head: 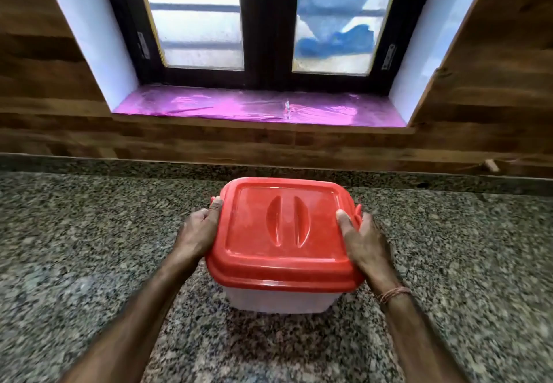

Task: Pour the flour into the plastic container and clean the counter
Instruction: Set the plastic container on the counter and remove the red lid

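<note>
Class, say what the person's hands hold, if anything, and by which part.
The plastic container, at its red lid: the left hand grips the lid's left edge, the right hand its right edge.

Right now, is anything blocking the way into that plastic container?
Yes. The red lid sits on top of the plastic container and covers its whole opening. The left hand and the right hand grip the lid's opposite edges, thumbs on top. No flour is in view.
</note>
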The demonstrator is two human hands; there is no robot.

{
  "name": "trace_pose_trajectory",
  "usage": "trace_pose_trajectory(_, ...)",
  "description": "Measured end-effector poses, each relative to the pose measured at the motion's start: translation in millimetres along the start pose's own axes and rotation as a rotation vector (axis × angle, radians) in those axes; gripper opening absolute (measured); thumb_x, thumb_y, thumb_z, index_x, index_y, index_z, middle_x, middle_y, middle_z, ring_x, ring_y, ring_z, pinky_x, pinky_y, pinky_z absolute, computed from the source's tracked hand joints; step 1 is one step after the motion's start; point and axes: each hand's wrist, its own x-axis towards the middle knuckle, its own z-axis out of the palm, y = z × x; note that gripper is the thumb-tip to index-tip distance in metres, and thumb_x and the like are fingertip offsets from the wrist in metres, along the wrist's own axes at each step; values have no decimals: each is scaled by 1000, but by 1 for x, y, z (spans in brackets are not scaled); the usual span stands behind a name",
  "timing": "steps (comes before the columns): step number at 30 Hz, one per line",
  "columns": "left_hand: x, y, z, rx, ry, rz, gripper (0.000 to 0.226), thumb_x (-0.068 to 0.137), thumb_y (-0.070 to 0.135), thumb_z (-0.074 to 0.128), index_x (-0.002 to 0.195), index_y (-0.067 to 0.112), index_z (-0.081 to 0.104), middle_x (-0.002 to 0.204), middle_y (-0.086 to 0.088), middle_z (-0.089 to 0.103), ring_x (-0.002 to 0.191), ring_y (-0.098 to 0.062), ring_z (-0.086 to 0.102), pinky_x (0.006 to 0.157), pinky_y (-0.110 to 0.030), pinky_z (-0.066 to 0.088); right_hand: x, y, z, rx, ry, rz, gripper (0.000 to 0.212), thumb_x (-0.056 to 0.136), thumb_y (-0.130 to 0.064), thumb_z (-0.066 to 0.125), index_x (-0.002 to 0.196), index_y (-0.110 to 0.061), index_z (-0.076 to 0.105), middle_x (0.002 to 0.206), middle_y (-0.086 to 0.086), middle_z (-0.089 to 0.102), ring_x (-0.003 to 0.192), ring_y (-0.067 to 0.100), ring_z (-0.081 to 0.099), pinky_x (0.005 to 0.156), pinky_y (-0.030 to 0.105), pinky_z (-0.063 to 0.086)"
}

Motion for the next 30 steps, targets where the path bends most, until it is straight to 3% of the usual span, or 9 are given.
trace_pose_trajectory(3,6,-7,0,-74,24,-47,62,106,57,32,74,12,61,61,-1,60,52,-15,56,48,-23,36,3,3,0,-21,-7,13,58,100,-64,40,128,-14,50,92,7,67,75,26,71,68,43,64)
trace_pose_trajectory(8,5,-29,3,-422,-139,-259,50,104,42,50,77,4,67,68,-10,65,46,-15,61,45,-26,51,8,2,3,2,-12,16,57,99,-66,42,123,-15,52,95,8,68,78,27,71,71,44,64)
trace_pose_trajectory(10,8,-29,3,-454,-95,-217,47,104,44,50,96,1,67,79,-11,68,53,-14,66,47,-27,55,10,5,4,40,-20,28,61,96,-71,41,123,-18,53,97,9,71,80,29,73,73,50,65)
trace_pose_trajectory(13,8,-13,-3,-408,-87,-43,70,97,70,39,133,12,55,103,-12,74,81,-25,77,62,-37,63,14,11,3,128,-36,66,75,87,-85,36,111,-17,60,95,14,74,80,35,76,71,55,65)
trace_pose_trajectory(17,-3,-1,3,-447,-227,43,53,92,48,69,133,18,55,113,-12,72,85,-20,78,63,-35,63,11,12,7,317,40,148,72,96,-72,40,90,-7,69,85,17,77,68,29,73,66,42,63)
trace_pose_trajectory(24,3,1,2,-393,-186,30,52,91,44,72,131,15,56,111,-12,71,89,-26,75,56,-29,60,22,42,9,427,93,298,57,104,-54,42,84,-9,69,75,10,70,72,26,69,71,40,59)
trace_pose_trajectory(26,4,2,2,-391,-192,27,54,89,47,73,131,16,56,111,-12,71,89,-26,75,60,-34,63,17,41,9,354,188,198,43,105,-48,44,92,-18,72,86,9,71,83,29,71,72,39,55)
trace_pose_trajectory(28,4,2,-1,-398,-205,21,63,83,54,76,131,19,56,114,-13,71,93,-29,75,73,-47,65,6,28,2,245,294,51,42,107,-49,39,120,-20,68,107,8,72,96,30,73,77,40,61)
trace_pose_trajectory(30,1,0,-3,-417,-209,42,77,82,57,75,143,20,48,125,-13,67,97,-28,74,77,-47,64,-7,19,-1,231,227,-54,54,105,-59,33,124,-20,64,101,11,74,84,29,76,68,42,65)
